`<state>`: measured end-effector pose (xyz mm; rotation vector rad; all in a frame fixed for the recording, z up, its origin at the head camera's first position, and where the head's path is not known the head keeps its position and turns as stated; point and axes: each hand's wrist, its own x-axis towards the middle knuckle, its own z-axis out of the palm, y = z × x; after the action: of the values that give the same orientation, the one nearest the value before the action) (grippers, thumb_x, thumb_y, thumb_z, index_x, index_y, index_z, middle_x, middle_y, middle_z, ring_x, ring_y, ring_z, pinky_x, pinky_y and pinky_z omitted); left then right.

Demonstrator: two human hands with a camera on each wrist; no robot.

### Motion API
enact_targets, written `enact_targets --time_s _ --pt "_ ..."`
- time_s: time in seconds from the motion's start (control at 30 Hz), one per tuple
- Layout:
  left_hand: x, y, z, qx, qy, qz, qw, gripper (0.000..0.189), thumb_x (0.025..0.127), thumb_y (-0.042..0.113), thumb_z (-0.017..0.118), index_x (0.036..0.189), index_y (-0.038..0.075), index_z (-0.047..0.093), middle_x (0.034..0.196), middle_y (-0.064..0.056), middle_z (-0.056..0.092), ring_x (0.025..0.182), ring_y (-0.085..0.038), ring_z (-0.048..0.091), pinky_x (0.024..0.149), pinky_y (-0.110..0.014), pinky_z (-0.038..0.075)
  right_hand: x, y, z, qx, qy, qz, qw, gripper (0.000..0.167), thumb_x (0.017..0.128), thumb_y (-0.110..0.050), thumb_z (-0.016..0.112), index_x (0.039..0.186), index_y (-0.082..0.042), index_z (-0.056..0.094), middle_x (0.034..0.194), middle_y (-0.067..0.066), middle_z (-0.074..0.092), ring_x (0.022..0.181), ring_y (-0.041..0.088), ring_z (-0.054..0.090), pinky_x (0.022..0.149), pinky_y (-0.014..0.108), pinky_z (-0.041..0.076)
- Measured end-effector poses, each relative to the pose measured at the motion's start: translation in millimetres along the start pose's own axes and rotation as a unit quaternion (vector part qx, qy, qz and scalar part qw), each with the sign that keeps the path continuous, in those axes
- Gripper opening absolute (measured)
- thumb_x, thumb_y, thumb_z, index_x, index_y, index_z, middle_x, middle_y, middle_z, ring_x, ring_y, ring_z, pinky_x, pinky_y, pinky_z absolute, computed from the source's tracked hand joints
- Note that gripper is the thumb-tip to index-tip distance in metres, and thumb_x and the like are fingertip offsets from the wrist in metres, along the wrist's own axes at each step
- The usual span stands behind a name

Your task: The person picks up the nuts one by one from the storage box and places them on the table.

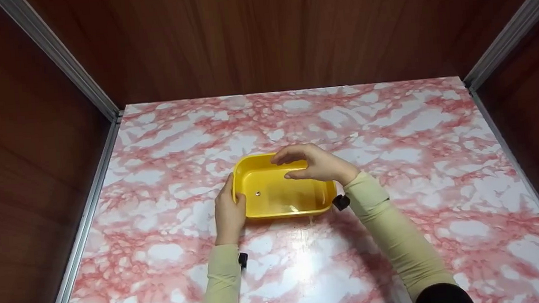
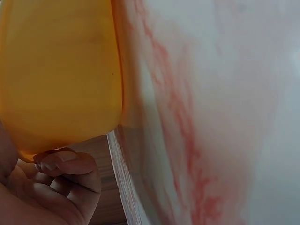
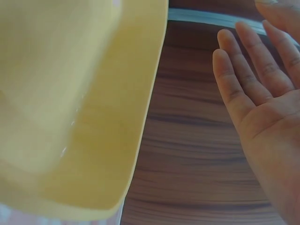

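Observation:
A yellow plastic tub (image 1: pixel 279 200) with rounded corners is near the middle of the table. At its left end my left hand (image 1: pixel 229 215) grips the wall, the thumb over the rim and the fingers outside. The left wrist view has those curled fingers (image 2: pixel 68 161) against the tub's outer wall (image 2: pixel 61 84). Over the tub's right part hovers my right hand (image 1: pixel 322 163), holding nothing. In the right wrist view its fingers (image 3: pixel 253 70) are apart from the tub's rim (image 3: pixel 152 93). A tiny shiny spot (image 1: pixel 257 193) shows on the tub's floor; its kind is unclear.
The tabletop (image 1: pixel 423 156) has a red and white marbled pattern. Brown wood-look panels (image 1: pixel 258 34) stand behind it and at both sides, joined by grey metal rails (image 1: pixel 68 67). A dark wrist device (image 1: pixel 341 202) is on the right sleeve.

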<state>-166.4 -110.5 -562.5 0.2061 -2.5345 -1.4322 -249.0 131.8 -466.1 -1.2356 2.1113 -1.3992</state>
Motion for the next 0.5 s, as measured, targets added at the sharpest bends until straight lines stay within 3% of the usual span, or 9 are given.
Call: enact_targets --time_s 0.3,0.5 --pt "-0.5 -0.1 -0.5 0.001 0.0 -0.003 1.0 0.056 0.088 -0.001 0.054 0.143 0.002 0.042 0.135 -0.018 0.052 0.122 -0.028 0.05 0.105 -0.038 0.037 10.2 6.6 2.9 0.011 -0.002 0.01 0.9999 0.036 0.087 -0.003 0.068 0.122 -0.008 0.063 0.122 0.003 0.062 0.114 0.024 0.056 0.099 0.049 0.041" --pt "0.1 0.4 -0.5 -0.002 -0.008 -0.011 0.9999 0.057 0.089 -0.002 0.054 0.144 0.004 0.041 0.137 -0.017 0.05 0.124 -0.029 0.048 0.106 -0.037 0.035 12.5 8.3 5.5 0.025 -0.003 0.014 0.9996 0.035 0.086 -0.001 0.067 0.121 -0.004 0.062 0.121 0.015 0.061 0.115 0.035 0.054 0.101 0.047 0.04"
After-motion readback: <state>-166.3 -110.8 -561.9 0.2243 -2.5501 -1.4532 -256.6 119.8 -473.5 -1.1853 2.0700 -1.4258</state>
